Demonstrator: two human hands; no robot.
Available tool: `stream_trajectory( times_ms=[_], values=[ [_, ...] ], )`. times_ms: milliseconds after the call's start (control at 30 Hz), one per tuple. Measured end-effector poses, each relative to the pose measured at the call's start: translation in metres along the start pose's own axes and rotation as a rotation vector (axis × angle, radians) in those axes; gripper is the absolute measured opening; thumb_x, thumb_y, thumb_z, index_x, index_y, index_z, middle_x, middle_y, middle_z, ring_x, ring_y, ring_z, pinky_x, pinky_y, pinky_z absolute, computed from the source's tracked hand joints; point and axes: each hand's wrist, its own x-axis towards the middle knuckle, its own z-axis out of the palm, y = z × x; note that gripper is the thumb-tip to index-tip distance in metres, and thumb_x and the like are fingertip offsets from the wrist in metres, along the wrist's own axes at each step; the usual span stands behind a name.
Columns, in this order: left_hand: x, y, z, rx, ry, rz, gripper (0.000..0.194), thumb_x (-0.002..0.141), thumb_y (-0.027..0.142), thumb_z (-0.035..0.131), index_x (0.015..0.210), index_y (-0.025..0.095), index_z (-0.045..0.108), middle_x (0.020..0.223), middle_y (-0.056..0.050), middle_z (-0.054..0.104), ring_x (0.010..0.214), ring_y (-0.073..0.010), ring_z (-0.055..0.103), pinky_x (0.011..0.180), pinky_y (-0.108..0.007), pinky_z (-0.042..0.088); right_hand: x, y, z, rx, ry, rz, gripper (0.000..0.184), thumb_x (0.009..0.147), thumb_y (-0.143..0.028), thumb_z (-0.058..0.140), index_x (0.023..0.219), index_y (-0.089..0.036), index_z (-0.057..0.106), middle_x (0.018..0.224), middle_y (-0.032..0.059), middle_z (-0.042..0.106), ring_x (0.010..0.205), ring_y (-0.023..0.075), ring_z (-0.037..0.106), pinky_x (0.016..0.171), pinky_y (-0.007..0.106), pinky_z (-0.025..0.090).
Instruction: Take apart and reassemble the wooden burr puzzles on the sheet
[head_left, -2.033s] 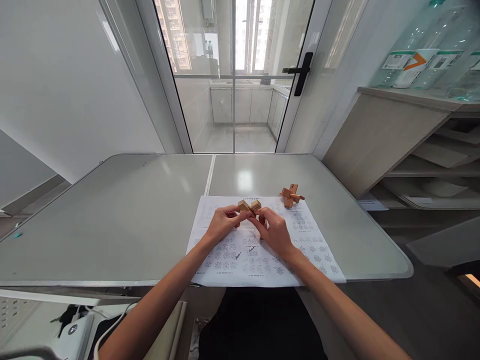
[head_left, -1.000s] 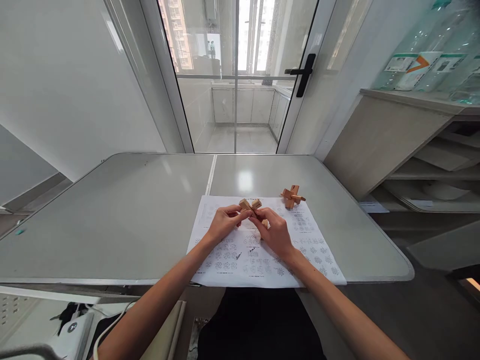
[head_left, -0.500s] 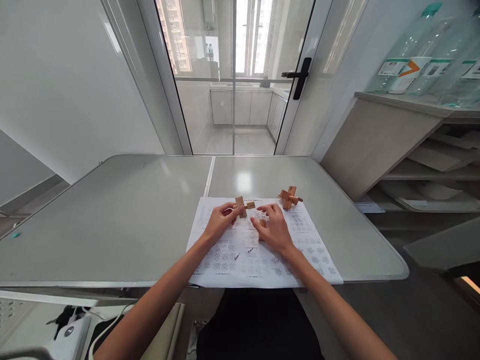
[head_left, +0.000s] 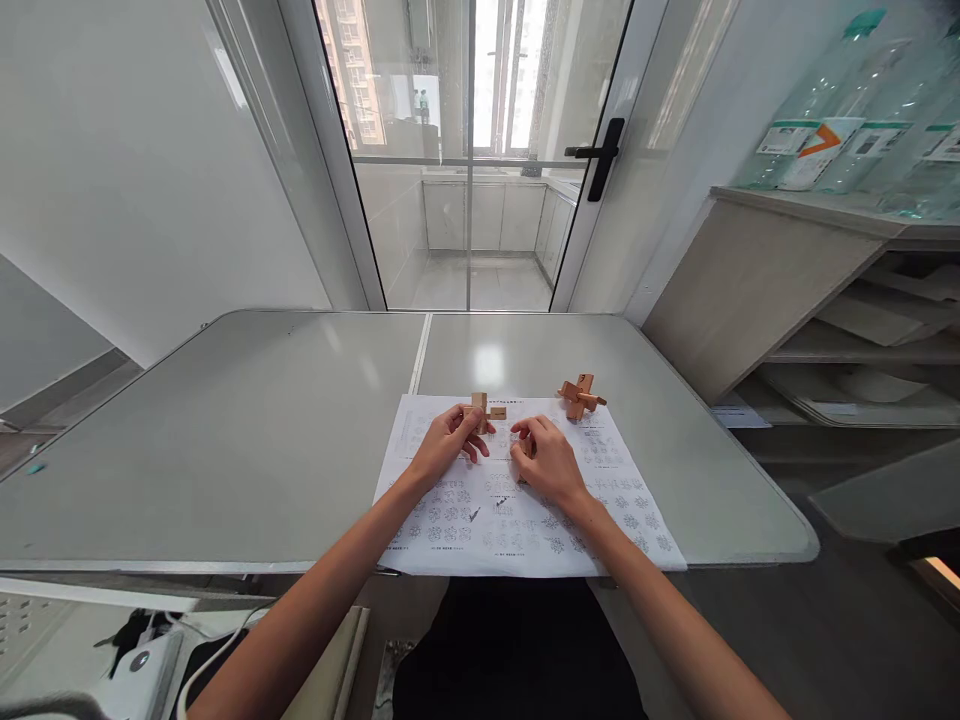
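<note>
My left hand [head_left: 450,438] grips a partly joined wooden burr puzzle [head_left: 479,404] above the printed sheet, thumb on its near side. One bar of the puzzle sticks out to the right, toward my other hand. A short gap away, my right hand [head_left: 551,458] has its fingers curled round a small wooden puzzle piece [head_left: 523,478], mostly hidden by the fingers and palm. Under both hands lies the white sheet [head_left: 450,558], printed with rows of small puzzle diagrams.
Another wooden burr puzzle [head_left: 580,397] rests at the sheet's top right corner. The grey table [head_left: 247,450] has a raised seam left of the sheet. A shelf unit [head_left: 780,270] with plastic bottles [head_left: 817,140] stands on the right. A glass door [head_left: 495,230] is behind the table.
My left hand has turned the puzzle a little, so it stands more upright, and its lower fingers have come out beneath. My right hand's fingers have drawn in closer round the piece.
</note>
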Motion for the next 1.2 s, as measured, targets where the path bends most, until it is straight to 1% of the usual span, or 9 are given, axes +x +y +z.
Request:
stream_trajectory(
  times_ms=[133,267,400,567,667,767,933,1033,1200],
  values=[
    [-0.001,0.003,0.001,0.010,0.011,-0.002,0.055,0.093,0.070,0.066,0.099,0.016,0.062,0.104,-0.011,0.073,0.066,-0.0140,0.069,0.053,-0.025,0.053,0.000,0.000,0.000,0.028,0.001,-0.014,0.016,0.088,-0.021,0.056,0.099,-0.023,0.067,0.094,0.0061,0.068,0.090,0.0260,0.066,0.080,0.040,0.053],
    [-0.002,0.006,0.003,-0.006,0.035,-0.004,0.055,0.090,0.072,0.068,0.093,0.017,0.060,0.095,-0.006,0.070,0.062,-0.0119,0.064,0.053,-0.025,0.051,0.001,0.001,0.000,0.071,-0.001,0.000,0.012,0.095,-0.027,0.057,0.098,-0.023,0.068,0.095,0.0067,0.069,0.090,0.0261,0.068,0.081,0.041,0.054],
    [-0.002,0.007,0.002,-0.034,0.050,0.010,0.053,0.090,0.070,0.070,0.090,0.018,0.061,0.085,-0.002,0.064,0.059,-0.0100,0.058,0.055,-0.025,0.048,0.001,0.001,-0.003,0.112,-0.031,-0.002,0.018,0.100,-0.038,0.060,0.100,-0.022,0.068,0.100,0.0085,0.071,0.095,0.0269,0.068,0.084,0.043,0.055],
    [-0.001,0.004,-0.001,-0.079,0.100,-0.001,0.054,0.090,0.069,0.071,0.092,0.015,0.066,0.076,0.000,0.058,0.057,-0.0097,0.053,0.055,-0.027,0.045,-0.002,-0.003,-0.009,0.149,-0.142,-0.046,0.028,0.097,-0.045,0.070,0.114,-0.022,0.068,0.117,0.0103,0.070,0.102,0.0269,0.068,0.092,0.045,0.057],
    [0.001,0.001,-0.003,-0.105,0.104,-0.002,0.052,0.090,0.067,0.071,0.096,0.015,0.068,0.075,0.001,0.057,0.057,-0.0093,0.051,0.055,-0.026,0.044,-0.004,-0.007,-0.011,0.160,-0.229,-0.127,0.036,0.093,-0.043,0.076,0.122,-0.025,0.067,0.127,0.0105,0.067,0.114,0.0281,0.066,0.100,0.048,0.056],
    [0.001,0.000,-0.003,-0.114,0.103,-0.003,0.051,0.091,0.065,0.072,0.097,0.015,0.069,0.074,0.001,0.057,0.057,-0.0090,0.050,0.056,-0.026,0.043,-0.005,-0.010,-0.014,0.182,-0.284,-0.199,0.038,0.091,-0.039,0.079,0.124,-0.028,0.067,0.135,0.0101,0.064,0.128,0.0293,0.061,0.109,0.050,0.053],
    [0.000,0.002,-0.003,-0.120,0.109,-0.012,0.050,0.090,0.066,0.071,0.094,0.016,0.069,0.075,0.001,0.058,0.057,-0.0090,0.050,0.056,-0.026,0.043,-0.006,-0.012,-0.017,0.226,-0.332,-0.219,0.046,0.088,-0.038,0.082,0.130,-0.029,0.065,0.140,0.0095,0.061,0.130,0.0280,0.061,0.111,0.049,0.054],
    [0.001,0.003,-0.002,-0.137,0.127,-0.027,0.051,0.089,0.066,0.072,0.093,0.016,0.069,0.074,0.001,0.057,0.057,-0.0090,0.049,0.054,-0.026,0.041,-0.007,-0.014,-0.018,0.228,-0.358,-0.223,0.051,0.087,-0.035,0.082,0.134,-0.031,0.065,0.144,0.0099,0.057,0.134,0.0290,0.060,0.111,0.050,0.054],
    [0.003,0.003,-0.003,-0.176,0.138,-0.034,0.052,0.087,0.067,0.074,0.091,0.015,0.068,0.073,0.002,0.055,0.056,-0.0087,0.049,0.053,-0.026,0.041,-0.008,-0.016,-0.017,0.160,-0.373,-0.271,0.054,0.086,-0.024,0.074,0.138,-0.031,0.062,0.146,0.0107,0.055,0.141,0.0318,0.051,0.118,0.055,0.048]
  ],
)
